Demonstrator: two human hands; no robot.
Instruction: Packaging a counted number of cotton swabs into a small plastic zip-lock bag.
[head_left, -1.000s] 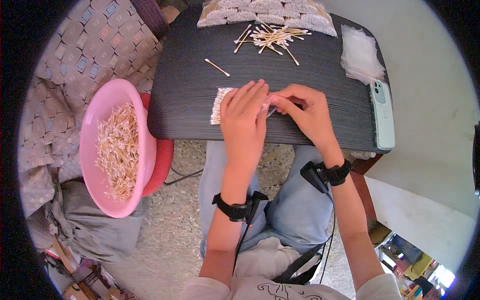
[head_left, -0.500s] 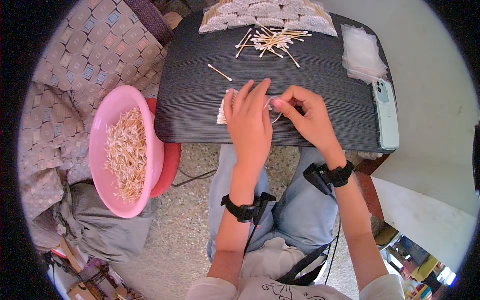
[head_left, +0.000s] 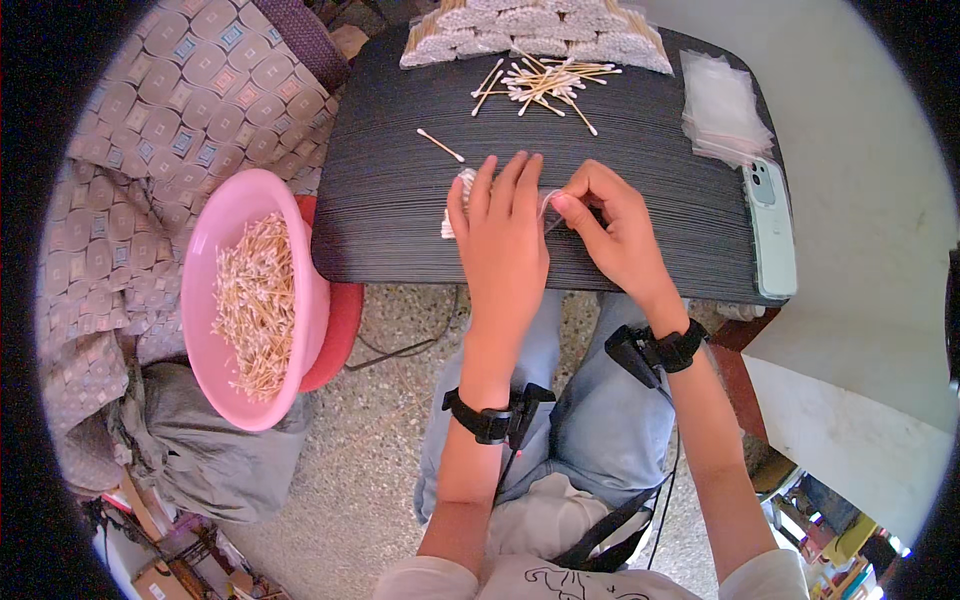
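My left hand (head_left: 503, 230) lies with its fingers stretched out over a small clear plastic bag of cotton swabs (head_left: 449, 222) near the table's front edge. White swab tips show past the left side of that hand; the rest of the bag is hidden beneath it. At the bag's other end, my right hand (head_left: 618, 230) pinches the clear plastic edge (head_left: 548, 203) between thumb and forefinger. A single cotton swab (head_left: 440, 145) rests beyond my left hand. Farther back is a loose pile of cotton swabs (head_left: 545, 82).
Filled swab bags (head_left: 540, 30) are stacked at the table's (head_left: 390, 230) far edge. At the right lie empty clear bags (head_left: 722, 105) and a pale phone (head_left: 770, 230). Left of the table, a pink basin (head_left: 315, 320) holds many swabs, above something red (head_left: 345, 340).
My left hand has shifted slightly, and less of the swab bag shows beside it. The plastic edge between my hands looks narrower. My right hand keeps its pinch.
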